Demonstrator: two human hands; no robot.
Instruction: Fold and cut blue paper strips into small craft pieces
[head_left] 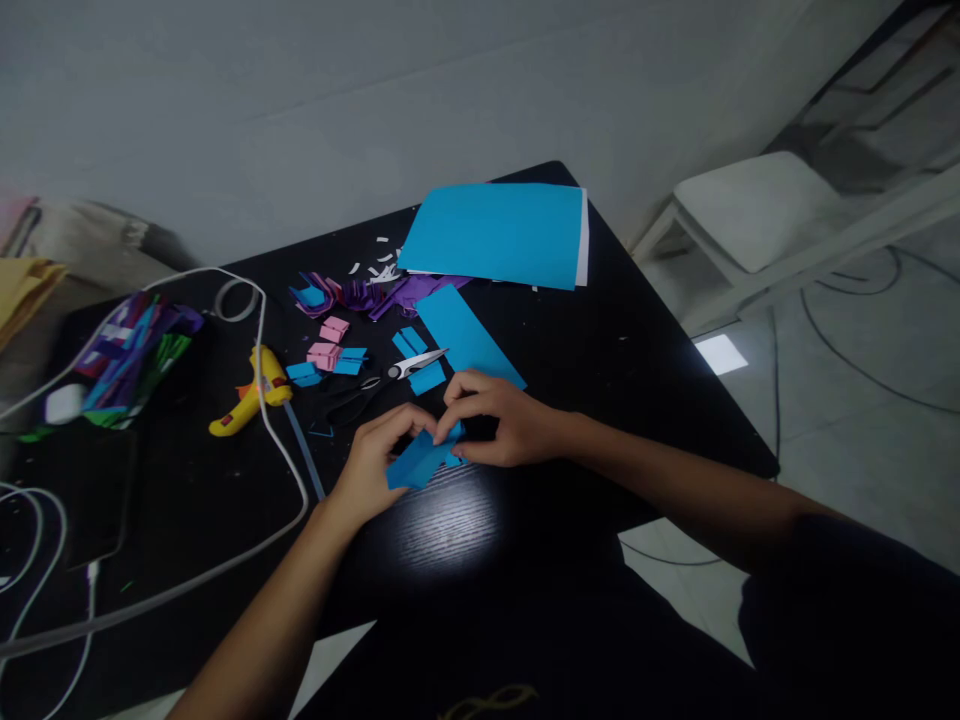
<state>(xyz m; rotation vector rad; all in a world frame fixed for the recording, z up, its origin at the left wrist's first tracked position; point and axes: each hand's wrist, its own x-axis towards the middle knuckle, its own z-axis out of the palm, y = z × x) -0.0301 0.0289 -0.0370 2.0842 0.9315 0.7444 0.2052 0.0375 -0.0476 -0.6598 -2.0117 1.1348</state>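
Between my two hands is a small piece of blue paper [417, 464], bent along a fold. My left hand [371, 455] grips its left side, with the fingers curled over the top edge. My right hand [499, 420] pinches the right end between thumb and fingers. Just beyond the hands lie scissors [409, 364] with their blades partly apart, resting over small folded blue pieces [409, 342]. A longer blue paper strip [471, 335] stretches behind my right hand. Pink folded pieces [325, 355] sit farther left.
A yellow glue gun [259, 392] lies left of my hands, a white cable [291, 455] crossing it. Blue sheets [495, 232] are stacked at the back, near white scraps [386, 268] and purple paper [420, 292]. A phone [101, 500] rests at the left. A white stool [757, 210] stands right of the table.
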